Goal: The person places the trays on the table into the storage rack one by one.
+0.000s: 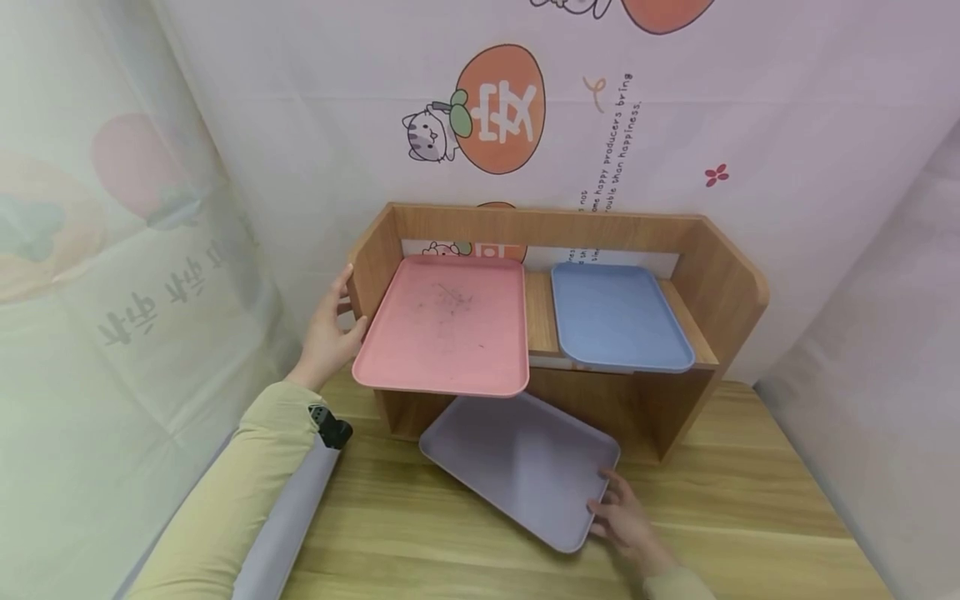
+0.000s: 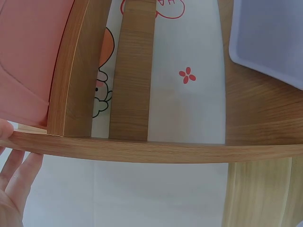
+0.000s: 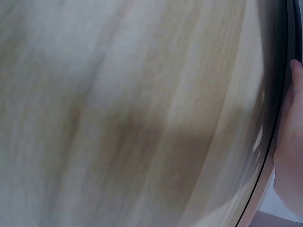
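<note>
My left hand (image 1: 327,333) grips the left side panel of a wooden desktop shelf (image 1: 723,267), thumb on one side and fingers on the other, as the left wrist view also shows. On the upper board, a pink tray (image 1: 450,333) lies at the left, its front edge jutting out. To its right lies a smaller blue tray (image 1: 622,317). Below, a grey-purple tray (image 1: 525,467) sits askew, its far end partly under the upper board. My right hand (image 1: 624,518) holds this tray at its right edge. In the right wrist view only part of the right hand (image 3: 289,156) shows.
A wood-grain table (image 1: 390,525) carries the shelf. A pale lilac, flat-looking object (image 1: 288,517) runs beneath my left forearm, partly hidden by it. Printed cloth (image 1: 337,125) hangs behind and at both sides.
</note>
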Demonstrator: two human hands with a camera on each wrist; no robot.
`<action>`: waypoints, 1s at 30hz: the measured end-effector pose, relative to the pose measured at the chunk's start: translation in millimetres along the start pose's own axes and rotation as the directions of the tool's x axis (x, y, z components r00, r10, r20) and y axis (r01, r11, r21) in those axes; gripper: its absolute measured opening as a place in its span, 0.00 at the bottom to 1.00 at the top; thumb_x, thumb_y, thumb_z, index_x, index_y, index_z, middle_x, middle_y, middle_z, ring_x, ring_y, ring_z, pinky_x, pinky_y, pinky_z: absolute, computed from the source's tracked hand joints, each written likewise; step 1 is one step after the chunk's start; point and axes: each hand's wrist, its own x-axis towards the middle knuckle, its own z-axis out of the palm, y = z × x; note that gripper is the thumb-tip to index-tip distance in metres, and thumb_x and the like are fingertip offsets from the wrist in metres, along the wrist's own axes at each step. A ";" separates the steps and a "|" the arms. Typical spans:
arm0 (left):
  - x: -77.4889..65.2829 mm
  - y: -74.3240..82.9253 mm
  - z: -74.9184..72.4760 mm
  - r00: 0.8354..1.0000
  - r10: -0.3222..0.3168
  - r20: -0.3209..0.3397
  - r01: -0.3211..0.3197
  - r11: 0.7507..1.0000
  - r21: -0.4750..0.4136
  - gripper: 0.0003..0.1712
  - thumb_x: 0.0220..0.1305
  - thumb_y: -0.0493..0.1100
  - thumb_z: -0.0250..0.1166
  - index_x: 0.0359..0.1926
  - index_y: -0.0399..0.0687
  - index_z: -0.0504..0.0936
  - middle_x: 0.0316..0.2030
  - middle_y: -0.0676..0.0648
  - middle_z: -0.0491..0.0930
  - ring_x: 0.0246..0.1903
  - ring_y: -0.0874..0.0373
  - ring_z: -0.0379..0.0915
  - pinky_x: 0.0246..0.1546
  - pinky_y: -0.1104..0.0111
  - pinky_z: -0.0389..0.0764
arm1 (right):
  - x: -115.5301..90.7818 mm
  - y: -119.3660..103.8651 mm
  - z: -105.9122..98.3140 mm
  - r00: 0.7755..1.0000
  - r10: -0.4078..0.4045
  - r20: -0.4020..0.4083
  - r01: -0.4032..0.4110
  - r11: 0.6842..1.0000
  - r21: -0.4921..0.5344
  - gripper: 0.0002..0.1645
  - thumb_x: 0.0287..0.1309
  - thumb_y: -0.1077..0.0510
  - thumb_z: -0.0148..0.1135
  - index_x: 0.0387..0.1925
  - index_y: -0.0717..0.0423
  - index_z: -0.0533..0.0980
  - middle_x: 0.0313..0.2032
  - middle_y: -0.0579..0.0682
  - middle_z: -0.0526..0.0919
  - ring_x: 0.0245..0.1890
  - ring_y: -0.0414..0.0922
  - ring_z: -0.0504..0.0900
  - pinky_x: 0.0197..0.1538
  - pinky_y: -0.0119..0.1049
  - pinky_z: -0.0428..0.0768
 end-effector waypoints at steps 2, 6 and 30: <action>0.0 -0.7 0.6 1.000 -0.002 0.001 0.002 1.000 -0.002 0.48 0.62 0.29 0.57 0.74 0.65 0.45 0.61 0.33 0.61 0.56 0.34 0.66 0.45 0.45 0.80 | 0.2 1.8 1.1 1.000 0.006 -0.006 -0.006 1.000 0.013 0.43 0.56 0.77 0.46 0.70 0.62 0.43 0.52 0.68 0.64 0.35 0.44 0.79 0.39 0.44 0.85; -0.2 -1.5 1.1 1.000 -0.002 0.001 0.002 1.000 0.000 0.48 0.62 0.30 0.58 0.74 0.65 0.45 0.61 0.33 0.61 0.56 0.34 0.66 0.45 0.45 0.80 | 0.5 3.9 4.9 0.999 0.011 -0.033 -0.010 1.000 0.022 0.43 0.55 0.79 0.46 0.70 0.64 0.44 0.51 0.70 0.64 0.33 0.44 0.79 0.38 0.43 0.85; 0.3 -1.7 1.5 1.000 -0.012 0.005 0.012 1.000 -0.017 0.48 0.62 0.31 0.57 0.74 0.69 0.44 0.61 0.34 0.61 0.57 0.35 0.65 0.47 0.45 0.79 | 0.1 10.2 64.0 0.996 -0.031 -0.087 0.041 0.992 0.117 0.47 0.53 0.81 0.43 0.69 0.64 0.34 0.54 0.81 0.53 0.38 0.52 0.78 0.44 0.50 0.84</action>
